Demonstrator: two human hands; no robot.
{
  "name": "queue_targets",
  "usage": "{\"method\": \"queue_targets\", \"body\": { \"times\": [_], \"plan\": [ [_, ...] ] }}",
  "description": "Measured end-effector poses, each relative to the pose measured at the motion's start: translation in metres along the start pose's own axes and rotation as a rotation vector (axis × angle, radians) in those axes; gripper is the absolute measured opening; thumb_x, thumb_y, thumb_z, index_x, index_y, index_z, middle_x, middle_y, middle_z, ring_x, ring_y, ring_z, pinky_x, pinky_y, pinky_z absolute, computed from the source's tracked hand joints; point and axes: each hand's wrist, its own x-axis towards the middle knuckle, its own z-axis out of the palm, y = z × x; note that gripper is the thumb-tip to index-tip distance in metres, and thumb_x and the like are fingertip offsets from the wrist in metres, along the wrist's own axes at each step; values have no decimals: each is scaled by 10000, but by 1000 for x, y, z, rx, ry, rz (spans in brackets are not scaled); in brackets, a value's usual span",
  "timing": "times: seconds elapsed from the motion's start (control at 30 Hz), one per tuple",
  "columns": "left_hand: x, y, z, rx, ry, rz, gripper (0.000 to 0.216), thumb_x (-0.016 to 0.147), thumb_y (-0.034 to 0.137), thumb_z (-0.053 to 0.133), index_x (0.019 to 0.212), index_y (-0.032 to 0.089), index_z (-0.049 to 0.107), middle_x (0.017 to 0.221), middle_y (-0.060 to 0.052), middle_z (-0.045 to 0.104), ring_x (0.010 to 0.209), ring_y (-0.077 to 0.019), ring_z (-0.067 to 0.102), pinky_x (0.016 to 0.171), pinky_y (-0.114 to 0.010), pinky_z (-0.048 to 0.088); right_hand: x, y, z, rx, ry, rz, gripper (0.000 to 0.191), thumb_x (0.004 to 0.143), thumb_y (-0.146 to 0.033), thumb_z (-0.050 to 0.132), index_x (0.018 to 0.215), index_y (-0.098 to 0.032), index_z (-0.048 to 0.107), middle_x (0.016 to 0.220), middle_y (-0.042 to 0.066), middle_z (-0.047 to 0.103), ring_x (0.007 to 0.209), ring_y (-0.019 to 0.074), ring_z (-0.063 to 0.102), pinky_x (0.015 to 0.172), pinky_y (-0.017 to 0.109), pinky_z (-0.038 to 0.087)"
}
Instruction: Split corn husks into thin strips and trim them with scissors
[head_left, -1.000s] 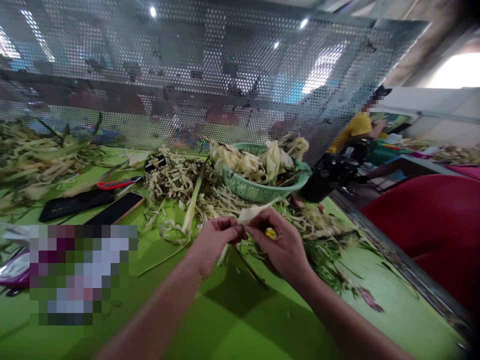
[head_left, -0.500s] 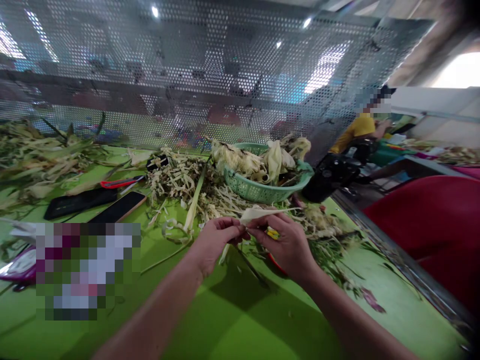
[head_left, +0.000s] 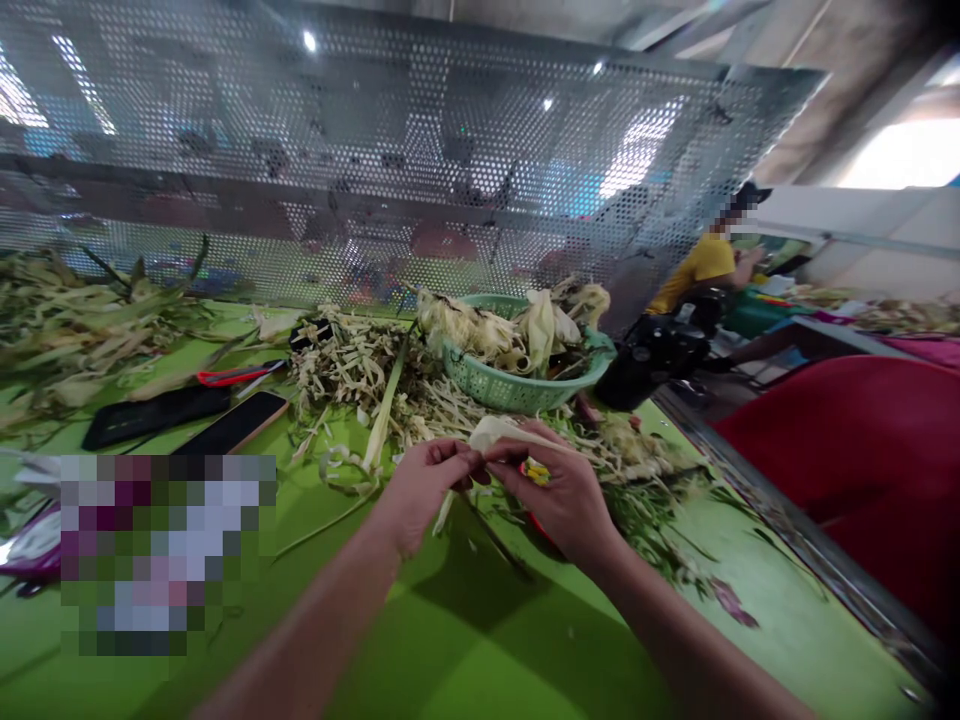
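Observation:
Both my hands meet over the green table (head_left: 480,650), fingers pinched together around a pale corn husk (head_left: 491,430). My left hand (head_left: 421,488) grips its lower end. My right hand (head_left: 559,490) pinches it from the other side, and the husk's tip lies along the back of my fingers. Below them a thin dark stem (head_left: 495,540) slants down toward the table. Partly hidden behind my right hand is a red-rimmed thing with something yellow in it. Beyond my hands lies a heap of shredded husk strips (head_left: 352,375).
A green plastic basket (head_left: 517,390) of husks stands behind my hands. Red-handled scissors (head_left: 236,375), a phone (head_left: 232,425) and a black case (head_left: 154,415) lie left. Husks pile at far left. A perforated metal screen (head_left: 360,170) borders the back; a person in yellow (head_left: 697,270) is at right.
The view has shifted slightly, so most things sit a little lower and further left. Both hands keep their pinch on the husk, with hardly any movement.

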Motion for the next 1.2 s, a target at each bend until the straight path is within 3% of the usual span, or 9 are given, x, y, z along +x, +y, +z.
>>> {"method": "queue_targets", "body": {
  "times": [0.43, 0.87, 1.07, 1.2],
  "plan": [
    [1, -2, -1, -22, 25, 5, 82, 648, 195, 662, 715, 151, 641, 702, 0, 600, 668, -102, 499, 667, -246, 381, 2, 2, -1, -65, -52, -2, 69, 811, -249, 658, 769, -209, 695, 785, 32, 671, 793, 193, 612, 720, 306, 489],
    [-1, 1, 1, 14, 23, -10, 101, 699, 232, 680, 711, 134, 662, 704, -33, 647, 682, -117, 549, 691, -253, 405, -1, -6, 1, 152, -9, 186, 93, 813, -273, 634, 797, -184, 612, 731, 9, 596, 672, 145, 549, 610, 255, 449],
    [4, -6, -2, -103, 106, -101, 144, 671, 266, 722, 732, 140, 691, 685, -43, 648, 634, -110, 534, 631, -239, 407, 1, -8, -1, 77, -15, 35, 34, 816, -228, 635, 823, -211, 664, 786, 32, 642, 734, 168, 594, 665, 291, 480],
    [4, -7, 0, -126, 87, -117, 152, 651, 274, 741, 704, 141, 691, 643, -42, 627, 614, -105, 524, 598, -227, 384, 2, -6, -2, 12, -28, -31, 52, 825, -201, 629, 818, -226, 674, 806, 38, 652, 765, 179, 606, 698, 307, 487]
  ]
}}
